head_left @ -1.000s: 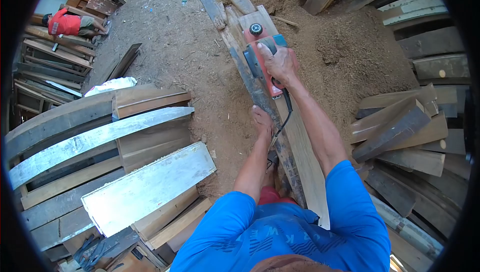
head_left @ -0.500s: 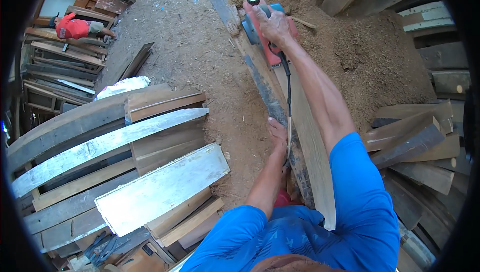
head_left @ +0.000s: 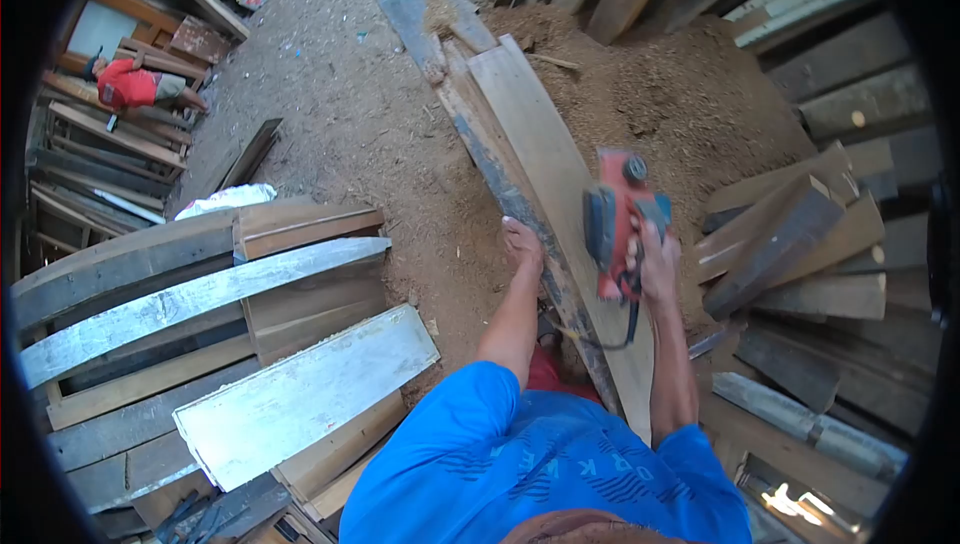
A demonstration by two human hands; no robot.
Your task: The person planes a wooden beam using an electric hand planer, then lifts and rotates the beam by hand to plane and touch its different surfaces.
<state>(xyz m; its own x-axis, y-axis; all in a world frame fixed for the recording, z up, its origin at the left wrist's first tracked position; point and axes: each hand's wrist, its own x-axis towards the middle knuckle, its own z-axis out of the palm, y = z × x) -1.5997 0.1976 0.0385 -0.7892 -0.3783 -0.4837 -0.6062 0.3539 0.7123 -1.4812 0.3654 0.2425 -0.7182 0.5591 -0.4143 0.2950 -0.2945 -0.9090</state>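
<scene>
Pale plank point(head_left: 533, 129) = landmark. Right hand point(head_left: 657, 262) wraps red planer point(head_left: 622, 234), tilted, over plank's right edge; contact unclear. Left hand point(head_left: 523, 248) at weathered beam point(head_left: 507, 182) along plank's left side; can't tell if gripping. Sawdust heap point(head_left: 690, 94) right of plank.

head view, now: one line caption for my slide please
Right hand holding a red power planer by a pale board, left hand on the other side, wood shavings heaped nearby.

white panel point(head_left: 310, 394) at left, sawdust heap point(head_left: 700, 114) right, distant person point(head_left: 130, 84) in red
</scene>
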